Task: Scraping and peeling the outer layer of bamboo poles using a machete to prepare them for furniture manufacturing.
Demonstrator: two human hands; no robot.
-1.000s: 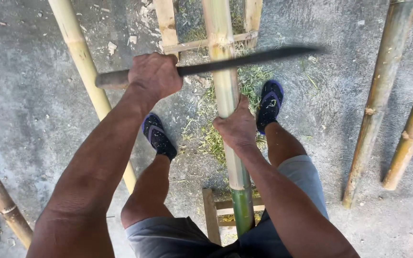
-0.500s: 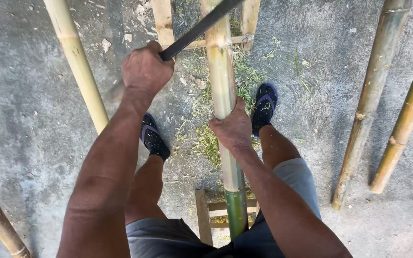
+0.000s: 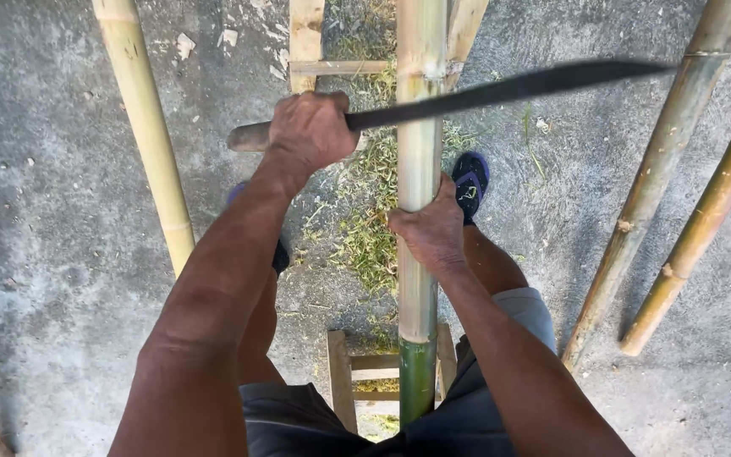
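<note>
Across bamboo pole, machete lies crosswise, blade just above it; pole's long axis runs away from us over wooden frame. Our left hand wrapped tight on machete handle, left of pole; our right hand clamps pole itself, nearer us

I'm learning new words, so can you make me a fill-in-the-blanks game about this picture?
1. The left hand holds a long dark ____ by its handle.
2. The right hand grips a ____ pole.
3. The bottom end of that pole is coloured ____.
4. The shavings lie on the ____ between the feet.

Missing words: knife, bamboo, green, ground.
</note>
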